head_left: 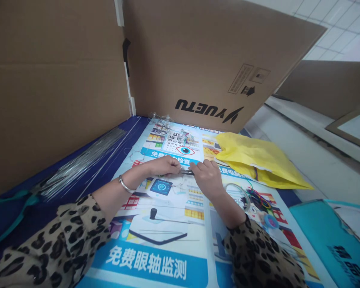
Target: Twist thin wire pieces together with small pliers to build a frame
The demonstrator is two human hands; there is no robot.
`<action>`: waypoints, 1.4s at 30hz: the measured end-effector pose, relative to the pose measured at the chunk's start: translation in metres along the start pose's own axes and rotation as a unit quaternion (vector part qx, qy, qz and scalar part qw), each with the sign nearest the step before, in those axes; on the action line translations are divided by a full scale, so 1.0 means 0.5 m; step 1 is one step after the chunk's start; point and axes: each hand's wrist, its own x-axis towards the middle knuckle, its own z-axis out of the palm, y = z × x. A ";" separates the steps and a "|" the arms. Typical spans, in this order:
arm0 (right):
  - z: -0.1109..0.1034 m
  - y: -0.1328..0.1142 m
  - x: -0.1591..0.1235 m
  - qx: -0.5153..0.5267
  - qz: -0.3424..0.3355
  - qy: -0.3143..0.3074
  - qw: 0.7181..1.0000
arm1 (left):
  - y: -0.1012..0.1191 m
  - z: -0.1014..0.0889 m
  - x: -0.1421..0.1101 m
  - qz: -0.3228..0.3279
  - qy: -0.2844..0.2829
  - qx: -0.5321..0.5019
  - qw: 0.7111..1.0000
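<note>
Above the printed poster sheet (165,276), both my hands are close together near the middle. My right hand (207,176) is closed round a slim dark metal tool (187,172), whose tip points left. Its exact kind is too small to tell. Facing it, my left hand (166,165) is closed in a pinch at the tool's tip. What lies between the left fingers is hidden, though thin wire-like strands show around the fingertips. A tangle of fine wire (186,138) lies on the sheet beyond my hands.
A bundle of thin metal wires (87,160) lies left, beside a teal-handled tool (27,200). Cardboard panels (180,60) stand behind. At right are a yellow bag (255,156), coloured cords (259,200), a clear coil (237,193) and a teal packet (324,236).
</note>
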 end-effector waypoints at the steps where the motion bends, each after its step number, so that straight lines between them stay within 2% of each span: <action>1: 0.000 0.002 0.000 0.004 0.003 0.000 1.000 | 0.000 0.000 0.000 -0.001 -0.001 -0.003 1.000; 8: -0.005 0.011 -0.003 0.002 0.030 0.002 1.000 | 0.002 0.001 -0.001 -0.004 0.008 0.010 1.000; 20: -0.002 -0.004 0.000 0.024 -0.043 0.007 0.999 | -0.003 0.002 0.000 0.002 0.009 0.009 1.000; 28: -0.001 0.018 -0.005 0.017 0.017 0.012 1.000 | 0.000 0.000 0.000 -0.008 0.007 0.018 1.000; 42: -0.005 -0.001 -0.005 -0.009 -0.018 0.001 1.000 | -0.001 0.002 -0.001 -0.001 0.001 0.034 0.999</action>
